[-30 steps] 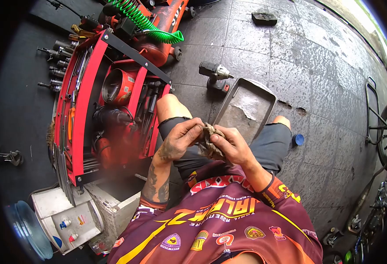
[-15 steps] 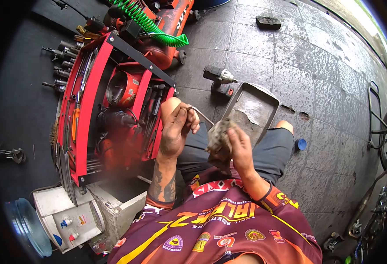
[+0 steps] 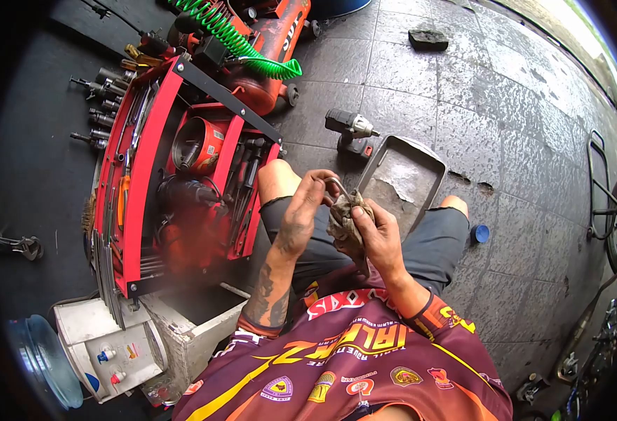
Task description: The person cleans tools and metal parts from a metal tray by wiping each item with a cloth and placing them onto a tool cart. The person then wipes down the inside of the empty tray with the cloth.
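Note:
My left hand [image 3: 307, 203] is closed with its fingertips on the bent end of a thin curved metal rod [image 3: 338, 185]. A dirty grey-brown rag [image 3: 346, 226] is bunched in my right hand [image 3: 381, 237], whose thumb presses it against the rod. The cloth covers the rod's other end, so its full shape is hidden. Both hands are close together above my lap. Beyond them on the floor lies a shallow metal tray [image 3: 387, 184] with a pale torn sheet inside. A cordless impact wrench [image 3: 350, 126] stands beside the tray.
On the left is a red tool cart [image 3: 134, 235] holding sockets, screwdrivers and a red can [image 3: 205, 144]. Behind it are a red air compressor [image 3: 270, 52] and a green coiled hose [image 3: 280, 69]. A blue cap [image 3: 480, 233] and a dark block [image 3: 427, 39] lie on the tiles.
My left hand has come right, closer to the rag. The right hand has turned, and its thumb now presses the rag onto the rod near the bend.

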A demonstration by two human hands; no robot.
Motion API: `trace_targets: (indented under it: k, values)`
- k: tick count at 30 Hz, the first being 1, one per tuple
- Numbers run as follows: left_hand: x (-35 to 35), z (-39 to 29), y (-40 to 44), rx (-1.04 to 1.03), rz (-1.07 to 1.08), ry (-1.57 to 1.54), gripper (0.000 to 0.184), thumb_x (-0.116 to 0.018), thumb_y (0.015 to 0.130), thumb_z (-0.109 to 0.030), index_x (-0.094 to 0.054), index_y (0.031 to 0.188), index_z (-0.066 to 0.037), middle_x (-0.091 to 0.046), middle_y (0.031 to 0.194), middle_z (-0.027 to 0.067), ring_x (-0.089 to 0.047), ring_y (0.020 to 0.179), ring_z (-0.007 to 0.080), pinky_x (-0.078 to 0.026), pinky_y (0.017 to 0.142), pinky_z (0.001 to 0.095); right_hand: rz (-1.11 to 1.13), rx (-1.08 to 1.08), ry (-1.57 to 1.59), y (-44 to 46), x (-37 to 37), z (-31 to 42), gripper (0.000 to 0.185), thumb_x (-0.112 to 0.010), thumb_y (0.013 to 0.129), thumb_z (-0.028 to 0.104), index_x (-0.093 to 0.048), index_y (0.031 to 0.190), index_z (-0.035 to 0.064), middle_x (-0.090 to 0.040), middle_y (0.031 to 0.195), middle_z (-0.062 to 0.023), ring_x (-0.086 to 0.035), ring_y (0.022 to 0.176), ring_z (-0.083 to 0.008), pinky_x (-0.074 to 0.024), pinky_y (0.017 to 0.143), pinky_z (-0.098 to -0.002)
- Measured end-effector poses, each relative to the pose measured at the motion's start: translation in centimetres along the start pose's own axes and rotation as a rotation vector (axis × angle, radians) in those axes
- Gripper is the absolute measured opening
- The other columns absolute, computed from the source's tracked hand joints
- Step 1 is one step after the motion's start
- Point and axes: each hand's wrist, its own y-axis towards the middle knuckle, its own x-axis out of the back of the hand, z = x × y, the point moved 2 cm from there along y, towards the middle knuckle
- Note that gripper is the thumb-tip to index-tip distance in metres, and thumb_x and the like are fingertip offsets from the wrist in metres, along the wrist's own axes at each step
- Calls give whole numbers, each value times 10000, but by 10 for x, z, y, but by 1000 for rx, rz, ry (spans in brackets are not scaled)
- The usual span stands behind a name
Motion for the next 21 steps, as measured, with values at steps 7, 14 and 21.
trace_targets:
  k: [7, 14, 21]
  values:
    - [-12, 23, -10, -174, -204, -40, 230, -404, 981, -189, -557, 963, -19, -541, 914, 33, -501, 887, 95, -393, 834, 233, 68, 221, -461, 1, 12, -11, 137, -585, 866, 129, -572, 830, -3, -571, 732, -121, -533, 652, -136, -430, 594, -312]
    - [-24, 3, -19, 25, 29, 578, 288, -421, 938, -205, -516, 837, 47, -449, 572, 136, -493, 508, 312, -393, 477, 359, -115, 479, -175, 18, 20, 12, 255, -509, 915, 190, -555, 1060, -14, -571, 1079, -139, -572, 974, -222, -442, 812, -297]
    - [-19, 15, -28, -130, 416, 843, 164, -448, 905, -70, -534, 831, 48, -578, 680, 172, -601, 649, 327, -444, 553, 349, 53, 422, -594, 17, 24, 4, 229, -510, 902, 218, -620, 850, 25, -606, 712, -164, -605, 648, -338, -465, 575, -377]
